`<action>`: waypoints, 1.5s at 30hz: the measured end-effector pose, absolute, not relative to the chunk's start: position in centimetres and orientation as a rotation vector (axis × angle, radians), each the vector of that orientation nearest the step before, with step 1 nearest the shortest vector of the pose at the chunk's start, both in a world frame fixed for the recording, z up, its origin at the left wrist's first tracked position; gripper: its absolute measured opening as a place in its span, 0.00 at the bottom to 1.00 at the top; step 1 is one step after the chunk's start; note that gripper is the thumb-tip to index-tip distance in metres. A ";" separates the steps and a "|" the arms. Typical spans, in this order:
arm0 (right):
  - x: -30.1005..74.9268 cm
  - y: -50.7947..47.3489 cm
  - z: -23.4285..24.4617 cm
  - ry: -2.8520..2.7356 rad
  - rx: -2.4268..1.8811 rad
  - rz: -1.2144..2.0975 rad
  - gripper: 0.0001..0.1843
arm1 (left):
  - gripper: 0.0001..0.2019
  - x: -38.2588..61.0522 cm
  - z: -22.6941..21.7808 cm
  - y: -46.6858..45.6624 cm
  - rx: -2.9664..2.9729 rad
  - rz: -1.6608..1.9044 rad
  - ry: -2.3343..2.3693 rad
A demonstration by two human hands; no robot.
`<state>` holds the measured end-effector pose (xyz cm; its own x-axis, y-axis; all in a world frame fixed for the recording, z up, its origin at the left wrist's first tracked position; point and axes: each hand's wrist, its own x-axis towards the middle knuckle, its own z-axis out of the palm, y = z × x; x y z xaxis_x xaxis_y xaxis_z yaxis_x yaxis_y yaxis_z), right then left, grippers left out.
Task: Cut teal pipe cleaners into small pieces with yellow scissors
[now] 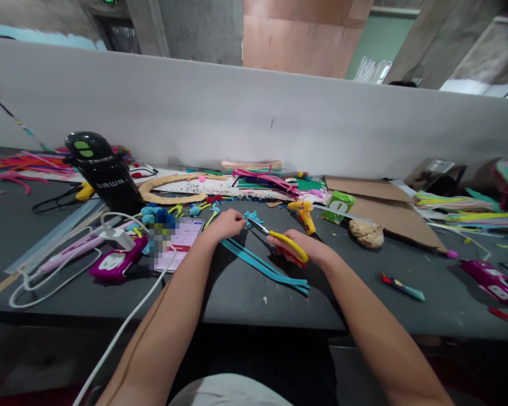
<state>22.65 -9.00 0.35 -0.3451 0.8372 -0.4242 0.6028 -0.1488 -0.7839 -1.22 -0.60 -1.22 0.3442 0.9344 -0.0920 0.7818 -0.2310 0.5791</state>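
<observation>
My right hand (294, 248) is closed round the yellow handles of a pair of scissors (288, 243). Their metal blades point left, toward the fingertips of my left hand (232, 223). Those fingers are pinched together at a small light-blue fuzzy pipe cleaner piece (253, 216), partly hidden behind the fingers and the blades. Whether the blades touch it I cannot tell. On the grey table (237, 299), between my forearms, lie several long light-blue pipe cleaners (265, 268), their far ends close to my left wrist.
A yellow glue gun (303, 214) and a green box (337, 206) stand behind my right hand. Left are a phone (182, 242), a purple power strip (116, 260) with white cables and a black bottle (110, 177). Cardboard (400, 220) and a utility knife (402, 286) lie right.
</observation>
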 end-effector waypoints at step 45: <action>23.3 -8.4 -0.1 -1.827 -1.615 1.588 0.33 | 0.11 -2.1 0.0 -1.3 2.086 0.262 1.637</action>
